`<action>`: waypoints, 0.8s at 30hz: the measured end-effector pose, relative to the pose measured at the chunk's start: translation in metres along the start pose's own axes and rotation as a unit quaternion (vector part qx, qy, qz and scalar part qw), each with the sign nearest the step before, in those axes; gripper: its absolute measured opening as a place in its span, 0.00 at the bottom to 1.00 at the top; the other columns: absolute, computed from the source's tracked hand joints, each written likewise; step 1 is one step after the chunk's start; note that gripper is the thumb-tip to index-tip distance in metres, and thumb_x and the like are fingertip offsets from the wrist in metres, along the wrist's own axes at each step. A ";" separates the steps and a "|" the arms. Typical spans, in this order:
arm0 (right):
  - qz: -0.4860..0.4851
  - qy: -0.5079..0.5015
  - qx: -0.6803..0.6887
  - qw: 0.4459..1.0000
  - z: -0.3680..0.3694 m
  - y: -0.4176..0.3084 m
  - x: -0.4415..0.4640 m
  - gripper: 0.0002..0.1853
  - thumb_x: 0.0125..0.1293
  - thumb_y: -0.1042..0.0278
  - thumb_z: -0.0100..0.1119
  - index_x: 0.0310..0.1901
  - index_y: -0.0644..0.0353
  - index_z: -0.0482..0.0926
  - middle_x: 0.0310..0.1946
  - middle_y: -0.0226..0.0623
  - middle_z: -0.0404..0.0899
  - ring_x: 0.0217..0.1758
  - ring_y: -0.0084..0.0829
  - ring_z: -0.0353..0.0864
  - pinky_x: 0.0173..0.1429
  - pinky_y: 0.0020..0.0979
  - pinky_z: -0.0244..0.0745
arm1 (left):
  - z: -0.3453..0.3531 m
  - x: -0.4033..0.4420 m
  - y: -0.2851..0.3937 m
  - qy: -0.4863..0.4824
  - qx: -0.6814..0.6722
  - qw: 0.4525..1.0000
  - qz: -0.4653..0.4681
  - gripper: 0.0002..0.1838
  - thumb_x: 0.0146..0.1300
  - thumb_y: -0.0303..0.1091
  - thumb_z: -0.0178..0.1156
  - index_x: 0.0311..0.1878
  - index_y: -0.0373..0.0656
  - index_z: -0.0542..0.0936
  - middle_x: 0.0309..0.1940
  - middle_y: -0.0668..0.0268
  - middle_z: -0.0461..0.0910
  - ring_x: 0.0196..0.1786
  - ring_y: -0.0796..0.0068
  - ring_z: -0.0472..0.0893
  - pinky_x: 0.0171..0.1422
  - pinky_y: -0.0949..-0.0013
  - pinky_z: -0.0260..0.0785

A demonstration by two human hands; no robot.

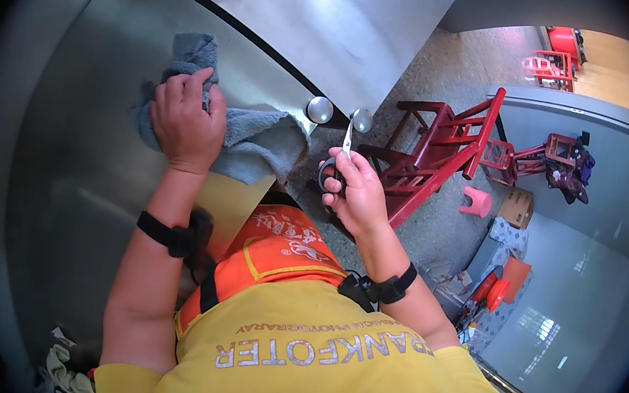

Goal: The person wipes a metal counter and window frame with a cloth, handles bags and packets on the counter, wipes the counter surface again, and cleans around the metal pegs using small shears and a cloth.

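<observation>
My left hand [189, 120] presses down on a grey-blue cloth [255, 138], its fingers curled into a bunched part. The cloth lies spread over the corner of a shiny metal surface [94, 138]. My right hand [358, 190] holds small scissors [348, 139] with dark handles, the fingers wrapped round the handles and the blades pointing away from me. The blade tips are close to a round metal knob [362, 119]. Another round knob [320, 109] sits by the cloth's right edge.
A second metal panel [313, 16] stands beyond a dark gap. Right of my right hand is a red wooden chair [435, 144]. Farther right are a pink stool [476, 201], a cardboard box [516, 208] and a metal rail [514, 390].
</observation>
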State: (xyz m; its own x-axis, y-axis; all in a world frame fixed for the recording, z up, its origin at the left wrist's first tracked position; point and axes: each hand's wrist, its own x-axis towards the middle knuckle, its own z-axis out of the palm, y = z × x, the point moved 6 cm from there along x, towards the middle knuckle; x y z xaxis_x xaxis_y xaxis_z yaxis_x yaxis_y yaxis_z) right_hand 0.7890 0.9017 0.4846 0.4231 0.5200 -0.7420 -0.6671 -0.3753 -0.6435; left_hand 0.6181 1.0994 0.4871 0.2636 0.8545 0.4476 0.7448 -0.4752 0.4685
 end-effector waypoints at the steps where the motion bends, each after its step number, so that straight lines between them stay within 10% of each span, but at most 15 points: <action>1: -0.001 0.001 0.001 1.000 -0.001 -0.001 0.000 0.11 0.73 0.61 0.50 0.50 0.57 0.69 0.29 0.28 0.70 0.25 0.17 0.69 0.26 0.25 0.72 | 0.000 0.000 0.000 0.004 0.001 1.000 0.000 0.11 0.56 0.33 0.60 0.43 0.51 0.82 0.38 0.67 0.76 0.44 0.61 0.75 0.49 0.58 0.68; 24: 0.040 -0.016 -0.044 0.998 -0.011 0.000 0.015 0.11 0.72 0.61 0.51 0.50 0.57 0.71 0.29 0.30 0.72 0.24 0.17 0.70 0.20 0.16 0.60 | 0.001 0.001 0.002 0.001 0.013 1.000 0.004 0.11 0.56 0.34 0.60 0.43 0.51 0.82 0.38 0.66 0.76 0.44 0.59 0.75 0.49 0.58 0.68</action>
State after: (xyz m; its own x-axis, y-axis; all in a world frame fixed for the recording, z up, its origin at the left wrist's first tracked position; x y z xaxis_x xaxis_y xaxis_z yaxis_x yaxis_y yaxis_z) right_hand 0.8018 0.9010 0.4715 0.3505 0.5099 -0.7856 -0.6404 -0.4816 -0.5983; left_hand 0.6203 1.0997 0.4879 0.2693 0.8500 0.4528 0.7576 -0.4773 0.4452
